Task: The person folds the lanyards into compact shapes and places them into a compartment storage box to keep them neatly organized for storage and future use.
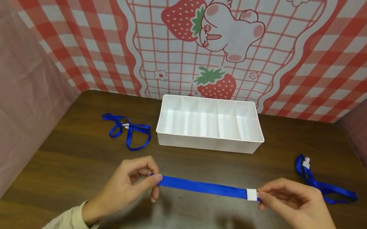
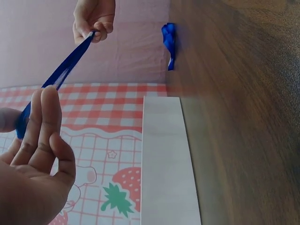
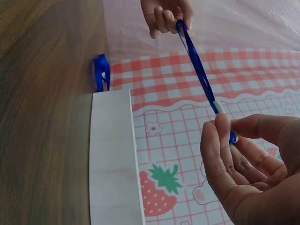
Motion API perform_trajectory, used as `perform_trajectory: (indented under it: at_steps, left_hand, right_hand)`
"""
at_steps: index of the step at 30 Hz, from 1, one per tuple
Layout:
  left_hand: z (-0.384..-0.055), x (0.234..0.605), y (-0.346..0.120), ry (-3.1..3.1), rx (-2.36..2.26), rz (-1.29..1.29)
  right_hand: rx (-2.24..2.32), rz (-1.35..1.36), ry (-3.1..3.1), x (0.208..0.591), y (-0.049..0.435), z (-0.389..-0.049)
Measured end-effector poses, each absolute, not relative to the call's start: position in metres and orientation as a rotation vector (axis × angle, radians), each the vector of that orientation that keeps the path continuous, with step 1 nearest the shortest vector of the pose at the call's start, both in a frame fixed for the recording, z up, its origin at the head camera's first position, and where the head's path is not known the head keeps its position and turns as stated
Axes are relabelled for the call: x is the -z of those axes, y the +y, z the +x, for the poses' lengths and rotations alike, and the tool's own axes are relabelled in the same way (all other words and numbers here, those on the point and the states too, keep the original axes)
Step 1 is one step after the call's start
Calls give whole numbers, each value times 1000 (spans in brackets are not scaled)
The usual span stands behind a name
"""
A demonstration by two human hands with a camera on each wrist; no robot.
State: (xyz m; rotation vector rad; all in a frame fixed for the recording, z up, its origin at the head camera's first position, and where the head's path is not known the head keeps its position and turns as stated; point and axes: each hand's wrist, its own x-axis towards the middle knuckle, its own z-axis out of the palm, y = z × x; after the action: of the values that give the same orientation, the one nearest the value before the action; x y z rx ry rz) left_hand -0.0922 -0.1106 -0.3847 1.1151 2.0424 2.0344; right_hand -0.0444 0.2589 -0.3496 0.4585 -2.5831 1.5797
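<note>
A folded blue lanyard (image 1: pixel 205 187) with a white plastic clip (image 1: pixel 251 195) is stretched level between both hands, above the table. My left hand (image 1: pixel 133 180) pinches its left end between thumb and fingers. At the clip end, my right hand (image 1: pixel 297 205) pinches the band just past the white piece. The right wrist view shows the lanyard (image 3: pixel 199 70) as a doubled strip, its end loop between thumb and fingertips. In the left wrist view, the strip (image 2: pixel 68 68) runs from the near fingers to the other hand.
A white tray (image 1: pixel 209 143) with several upright compartments stands at the back of the brown table (image 1: pixel 65 176). One blue lanyard (image 1: pixel 141 127) lies loosely looped left of it; another lanyard (image 1: pixel 326 186) with a white clip lies to the right. A checked cloth (image 1: pixel 77 17) hangs behind.
</note>
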Motion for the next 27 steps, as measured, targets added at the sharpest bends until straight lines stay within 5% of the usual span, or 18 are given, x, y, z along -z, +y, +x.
perform_trajectory:
  at_steps: [27]
  left_hand:
    - [-89,387,-116,1901,-1864,1222]
  right_hand:
    - [-1552,455,-2621,351,265,-50]
